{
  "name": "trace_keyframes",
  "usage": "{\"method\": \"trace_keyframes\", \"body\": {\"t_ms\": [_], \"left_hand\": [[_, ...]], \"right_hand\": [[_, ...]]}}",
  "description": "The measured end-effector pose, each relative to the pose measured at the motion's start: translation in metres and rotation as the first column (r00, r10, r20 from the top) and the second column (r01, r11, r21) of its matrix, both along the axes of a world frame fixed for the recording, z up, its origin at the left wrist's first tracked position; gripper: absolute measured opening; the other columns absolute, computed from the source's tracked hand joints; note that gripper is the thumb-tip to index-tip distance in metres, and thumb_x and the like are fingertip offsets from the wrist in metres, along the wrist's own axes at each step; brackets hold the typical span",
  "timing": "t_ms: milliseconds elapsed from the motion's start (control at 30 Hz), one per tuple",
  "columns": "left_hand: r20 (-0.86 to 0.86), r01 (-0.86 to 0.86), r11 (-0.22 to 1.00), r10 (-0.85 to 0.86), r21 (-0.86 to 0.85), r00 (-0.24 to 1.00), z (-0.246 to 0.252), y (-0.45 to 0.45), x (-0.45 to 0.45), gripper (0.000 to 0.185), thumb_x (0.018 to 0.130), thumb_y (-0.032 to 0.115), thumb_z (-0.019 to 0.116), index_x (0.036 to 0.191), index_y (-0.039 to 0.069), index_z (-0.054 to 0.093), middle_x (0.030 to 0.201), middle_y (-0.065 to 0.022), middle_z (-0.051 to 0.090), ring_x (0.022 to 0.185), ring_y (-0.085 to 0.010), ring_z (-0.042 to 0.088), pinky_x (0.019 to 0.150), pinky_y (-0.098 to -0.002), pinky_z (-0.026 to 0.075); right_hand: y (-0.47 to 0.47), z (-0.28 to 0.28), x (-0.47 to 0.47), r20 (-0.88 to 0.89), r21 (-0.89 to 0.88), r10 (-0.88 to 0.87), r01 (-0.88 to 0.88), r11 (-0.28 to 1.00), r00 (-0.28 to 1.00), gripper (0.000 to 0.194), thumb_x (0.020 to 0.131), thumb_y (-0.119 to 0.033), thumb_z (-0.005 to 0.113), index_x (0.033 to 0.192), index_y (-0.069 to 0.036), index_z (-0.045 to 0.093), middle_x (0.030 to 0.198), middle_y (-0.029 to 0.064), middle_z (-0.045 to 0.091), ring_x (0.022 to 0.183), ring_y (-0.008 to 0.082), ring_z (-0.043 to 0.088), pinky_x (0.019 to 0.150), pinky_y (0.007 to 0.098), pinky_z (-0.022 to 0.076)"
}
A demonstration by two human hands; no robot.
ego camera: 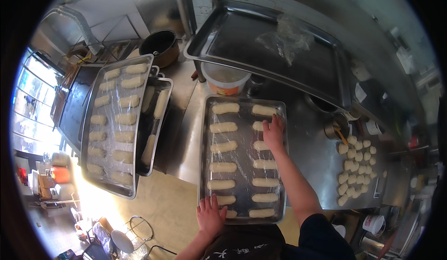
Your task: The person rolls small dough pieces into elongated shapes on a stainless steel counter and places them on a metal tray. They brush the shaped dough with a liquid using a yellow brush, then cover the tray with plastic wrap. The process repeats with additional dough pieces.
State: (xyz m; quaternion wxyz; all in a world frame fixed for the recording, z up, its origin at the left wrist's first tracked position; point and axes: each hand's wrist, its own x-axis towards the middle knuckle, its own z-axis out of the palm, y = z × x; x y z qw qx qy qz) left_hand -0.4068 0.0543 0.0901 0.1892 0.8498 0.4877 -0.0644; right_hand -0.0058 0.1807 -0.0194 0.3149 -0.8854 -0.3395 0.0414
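A metal baking tray (244,158) lies before me, its near end close to my apron. Two columns of dough logs (223,167) rest in it under clear plastic film. My left hand (211,214) is spread over the near left corner, fingers at the lowest logs of the left column. Over the upper right part of the tray reaches my right hand (273,132), its fingers near the topmost logs of the right column and close to the rim. Whether either hand pinches the film cannot be told.
At left, a film-covered tray of dough pieces (137,120) overlaps another tray (170,85). Small dough balls (351,153) cluster on the steel counter (310,176) at right. A large empty tray (258,43) with crumpled plastic stands raised behind, above a white tub (225,78).
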Motion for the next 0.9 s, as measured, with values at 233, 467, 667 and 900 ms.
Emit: {"method": "trace_keyframes", "body": {"t_ms": [233, 467, 667, 900], "left_hand": [[0.226, 0.246, 0.967, -0.253, 0.057, 0.941, 0.007, 0.032, 0.043, 0.059, 0.099, 0.037, 0.073, 0.148, 0.006, 0.059, 0.150, -0.0176, 0.058, 0.142, -0.0385, 0.052, 0.112, -0.0522, 0.046], [0.320, 0.720, 0.668, -0.735, 0.188, 0.598, -0.012, 0.079, 0.146, 0.048, 0.101, 0.037, 0.070, 0.144, 0.015, 0.067, 0.153, -0.0113, 0.058, 0.149, -0.0357, 0.048, 0.124, -0.0584, 0.038], [0.172, 0.930, 0.217, -0.970, 0.296, 0.171, -0.068, 0.105, 0.258, 0.036, 0.106, 0.041, 0.060, 0.129, 0.018, 0.073, 0.145, -0.0075, 0.060, 0.145, -0.0284, 0.049, 0.128, -0.0573, 0.032], [0.118, 0.944, 0.124, -0.989, 0.307, 0.092, -0.078, 0.089, 0.288, 0.014, 0.093, 0.025, 0.066, 0.098, 0.013, 0.070, 0.105, -0.0052, 0.064, 0.113, -0.0265, 0.063, 0.117, -0.0525, 0.043]], "right_hand": [[0.029, -0.034, 0.085, -0.117, 0.033, 0.198, -0.196, 0.980, 0.973, 0.060, 0.108, -0.037, 0.061, 0.149, 0.006, 0.055, 0.145, 0.0323, 0.061, 0.136, 0.0494, 0.058, 0.118, 0.0507, 0.0470], [-0.085, 0.066, 0.042, -0.082, 0.286, 0.271, -0.238, 0.928, 0.959, 0.038, 0.106, -0.015, 0.061, 0.141, -0.001, 0.064, 0.147, 0.0229, 0.061, 0.133, 0.0439, 0.062, 0.113, 0.0468, 0.0522], [-0.265, 0.112, -0.081, -0.477, 0.024, 0.089, -0.088, 0.996, 0.874, 0.031, 0.105, -0.008, 0.060, 0.136, -0.007, 0.067, 0.123, 0.0184, 0.068, 0.105, 0.0431, 0.070, 0.089, 0.0512, 0.0568], [-0.344, 0.054, -0.191, -0.471, -0.241, 0.007, -0.136, 0.961, 0.882, 0.057, 0.103, -0.015, 0.059, 0.154, 0.006, 0.046, 0.147, 0.0340, 0.055, 0.131, 0.0529, 0.058, 0.112, 0.0553, 0.0517]]}}
